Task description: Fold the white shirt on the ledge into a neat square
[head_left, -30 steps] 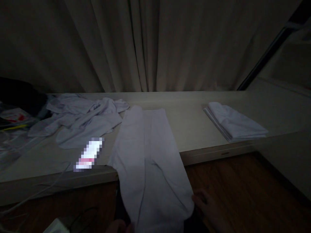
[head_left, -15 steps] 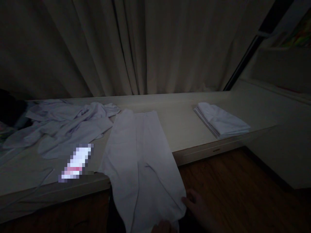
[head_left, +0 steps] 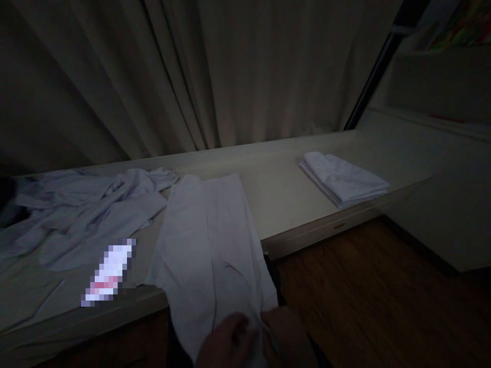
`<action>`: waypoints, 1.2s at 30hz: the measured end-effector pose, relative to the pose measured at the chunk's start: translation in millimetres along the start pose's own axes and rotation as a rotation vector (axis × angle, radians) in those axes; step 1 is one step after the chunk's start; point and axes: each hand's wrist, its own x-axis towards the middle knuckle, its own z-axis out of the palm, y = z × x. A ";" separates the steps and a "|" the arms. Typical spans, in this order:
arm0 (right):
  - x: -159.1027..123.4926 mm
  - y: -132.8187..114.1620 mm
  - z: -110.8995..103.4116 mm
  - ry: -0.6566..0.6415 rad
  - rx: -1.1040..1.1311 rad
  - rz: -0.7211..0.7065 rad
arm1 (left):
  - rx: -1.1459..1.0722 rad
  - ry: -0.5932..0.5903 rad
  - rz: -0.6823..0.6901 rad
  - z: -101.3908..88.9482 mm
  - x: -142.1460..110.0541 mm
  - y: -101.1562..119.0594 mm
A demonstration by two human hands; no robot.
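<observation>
A white garment [head_left: 195, 240] lies lengthwise over the bench edge, its lower part hanging toward me. Its left side is laid over in a long strip, and its right edge is turned inward near the bottom. My left hand [head_left: 228, 340], fingers curled, is closed on the cloth at the lower middle. Close beside it, my right hand [head_left: 287, 335] grips the garment's right edge. Some fingertips are dark and hard to make out. The garment's lowest end is partly hidden behind my hands.
A pale bench [head_left: 280, 199] runs along a curtain [head_left: 253, 71]. Rumpled white clothes [head_left: 95, 204] lie left, near a pixelated bright patch [head_left: 109, 273]. Folded white clothes [head_left: 341, 179] are stacked right. A pale cabinet [head_left: 433, 214] stands beyond the wooden floor [head_left: 337, 286].
My right hand has moved left, bringing the garment's right edge inward. My left hand has come up into view and moved slightly left. The camera view has shifted and tilted a little.
</observation>
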 end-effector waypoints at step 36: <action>41.9 31.2 -42.2 -0.441 0.348 -0.026 | -0.027 0.313 -0.315 -124.2 213.0 -3.4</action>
